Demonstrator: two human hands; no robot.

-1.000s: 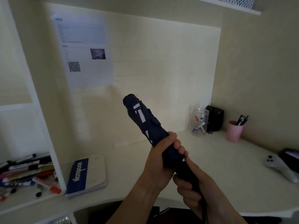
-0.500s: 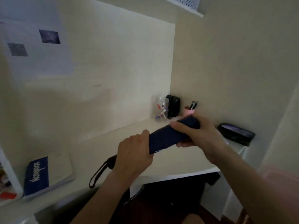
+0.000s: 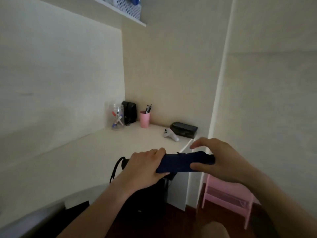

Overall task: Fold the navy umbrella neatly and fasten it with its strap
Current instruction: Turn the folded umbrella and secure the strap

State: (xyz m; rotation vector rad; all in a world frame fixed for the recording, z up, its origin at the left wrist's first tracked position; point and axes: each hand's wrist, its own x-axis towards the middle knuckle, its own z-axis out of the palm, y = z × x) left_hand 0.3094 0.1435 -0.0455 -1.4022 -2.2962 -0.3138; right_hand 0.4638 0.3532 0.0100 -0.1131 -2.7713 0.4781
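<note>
Lowered: umbrella (image 3: 181,163) | hands (image 3: 145,166) grip, hiding ends | strap unclear

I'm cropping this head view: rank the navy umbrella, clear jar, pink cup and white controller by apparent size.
1. navy umbrella, though nearest the camera
2. clear jar
3. pink cup and white controller: too alike to rank

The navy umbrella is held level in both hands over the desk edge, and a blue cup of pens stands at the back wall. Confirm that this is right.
Not quite: the cup of pens is pink, not blue, as the head view shows. The rest holds: the navy umbrella lies roughly level over the desk edge, the left hand gripping near its handle end and the right hand holding its far end.
</note>
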